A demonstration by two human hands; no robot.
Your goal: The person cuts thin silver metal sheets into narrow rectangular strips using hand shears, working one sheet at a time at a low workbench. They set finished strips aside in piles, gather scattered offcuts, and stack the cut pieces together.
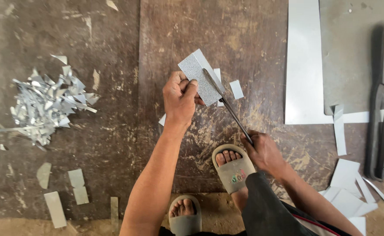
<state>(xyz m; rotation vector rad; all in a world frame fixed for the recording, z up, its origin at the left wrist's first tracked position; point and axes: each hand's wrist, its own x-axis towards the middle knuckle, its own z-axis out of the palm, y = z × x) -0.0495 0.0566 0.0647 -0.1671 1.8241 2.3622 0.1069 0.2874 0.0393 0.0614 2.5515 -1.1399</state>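
A heap of metal offcuts [48, 105] is lying at nine o'clock on the dark board [113, 144], with a few flat cut strips [76, 183] below it at seven o'clock. Near centre, a small rectangular metal piece [197, 76] is being gripped by the left hand [179, 99], fingers clenched around its lower edge. It is being met by the blades of slim snips [227, 105], whose handles are being squeezed in the right hand [264, 150] at five o'clock. Sandalled feet [232, 168] are planted just below. At two o'clock a large metal sheet [304, 65] is lying flat; heavy shears [382, 100] are resting at three o'clock, more blanks [347, 183] at four. Judged risk: the left thumb is sitting close to the blades, so a slip could nick it; falling sharp scraps could catch the bare toes.
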